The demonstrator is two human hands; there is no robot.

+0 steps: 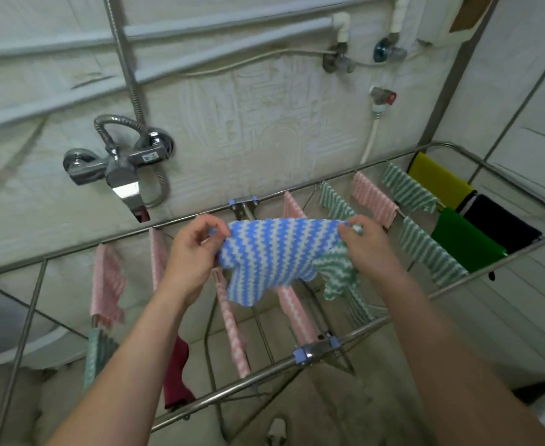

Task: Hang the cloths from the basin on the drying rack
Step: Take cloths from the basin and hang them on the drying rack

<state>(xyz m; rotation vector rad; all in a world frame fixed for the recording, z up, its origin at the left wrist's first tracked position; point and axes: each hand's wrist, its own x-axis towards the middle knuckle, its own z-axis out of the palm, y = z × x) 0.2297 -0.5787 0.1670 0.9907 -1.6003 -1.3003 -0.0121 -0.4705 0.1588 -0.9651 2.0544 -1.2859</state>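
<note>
Well, two bare arms reach out over the drying rack [361, 332]. The left hand [197, 249] pinches one top corner of a blue-and-white striped cloth [271, 252] with curled fingers. The right hand [370, 249] pinches the other top corner. The cloth is stretched between them, up in the air just above the middle rails, and its bottom edge hangs loose.

A green-and-white cloth [335, 268] sits right under the right hand, touching the blue one. I cannot tell if the hand holds it too. Pink-and-white cloths [232, 326] lie over the rails below and to the left. A dark red cloth [176, 371] hangs low on the near left side.

Farther right hang more striped ones, then a bright green cloth [460, 243], a black cloth [499, 226] and a yellow cloth [435, 181] at the far end.

Behind the rack, a shiny tap [120, 169] with a bendy hose sticks out of the pale wall [248, 107]. Pipes [200, 24] run along the wall higher up.
</note>
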